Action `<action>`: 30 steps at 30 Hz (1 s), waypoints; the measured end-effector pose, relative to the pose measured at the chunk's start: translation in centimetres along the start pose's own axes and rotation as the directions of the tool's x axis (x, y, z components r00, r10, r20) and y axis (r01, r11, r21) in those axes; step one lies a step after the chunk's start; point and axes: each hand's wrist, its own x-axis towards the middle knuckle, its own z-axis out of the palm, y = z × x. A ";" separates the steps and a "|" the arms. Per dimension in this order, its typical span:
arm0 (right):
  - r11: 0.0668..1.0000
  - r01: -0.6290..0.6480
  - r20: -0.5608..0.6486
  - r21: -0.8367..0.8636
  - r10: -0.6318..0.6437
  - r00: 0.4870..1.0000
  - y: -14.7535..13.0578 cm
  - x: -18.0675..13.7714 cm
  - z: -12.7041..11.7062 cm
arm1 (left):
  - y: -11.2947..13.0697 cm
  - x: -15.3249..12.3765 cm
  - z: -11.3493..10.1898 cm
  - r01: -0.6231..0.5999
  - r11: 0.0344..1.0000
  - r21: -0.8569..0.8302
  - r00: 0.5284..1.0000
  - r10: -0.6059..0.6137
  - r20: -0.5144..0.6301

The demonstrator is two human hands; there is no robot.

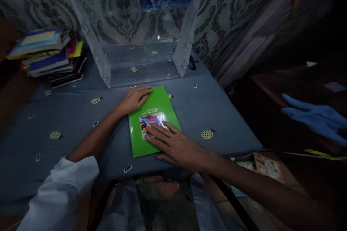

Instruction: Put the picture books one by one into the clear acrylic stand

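A bright green book (pixel 170 106) with a colourful picture on its cover lies closed on the grey-blue tablecloth, its printed words upside down from where I look. My left hand (pixel 135 99) rests on its far left corner, fingers stretched out across the cover. Lower down, my right hand (pixel 176 146) lies flat with fingers spread, covering part of the cover picture and the near right edge. Neither hand grasps anything.
A clear acrylic shelf (pixel 184 56) stands behind the book, against the patterned wall. At the left back is a stack of books (pixel 46 56). A blue glove (pixel 314 115) is at the far right. More books (pixel 268 168) lie below the table's right edge.
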 end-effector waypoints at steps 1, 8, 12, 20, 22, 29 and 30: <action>1.000 -0.011 -0.002 0.014 0.011 1.000 0.3 -0.3 -0.1 | 0.1 0.0 0.0 0.017 1.000 0.003 1.000 -0.017 -0.010; 0.975 -0.119 0.053 0.190 0.111 0.992 2.4 -0.9 -1.2 | 0.1 -0.2 0.1 0.106 0.994 -0.005 0.991 -0.106 -0.081; 0.956 -0.146 0.026 0.253 0.144 0.989 4.6 0.0 -1.4 | 0.2 -0.2 0.1 0.106 0.994 -0.036 0.988 -0.110 -0.109; 0.961 -0.219 -0.076 0.168 0.234 0.969 11.2 4.5 -0.5 | 0.2 -0.3 0.1 0.140 0.989 -0.042 0.982 -0.144 -0.124; 0.952 -0.266 -0.088 0.150 0.281 0.956 12.8 5.6 -0.3 | 0.1 -0.4 0.1 0.159 0.987 -0.039 0.978 -0.163 -0.129; 0.944 -0.296 -0.137 0.145 0.315 0.939 14.4 6.7 0.2 | 0.2 -0.4 0.2 0.175 0.984 -0.027 0.975 -0.177 -0.131; 0.944 -0.291 -0.147 0.154 0.313 0.938 14.4 6.6 0.3 | 0.2 -0.4 0.1 0.181 0.983 -0.013 0.974 -0.181 -0.135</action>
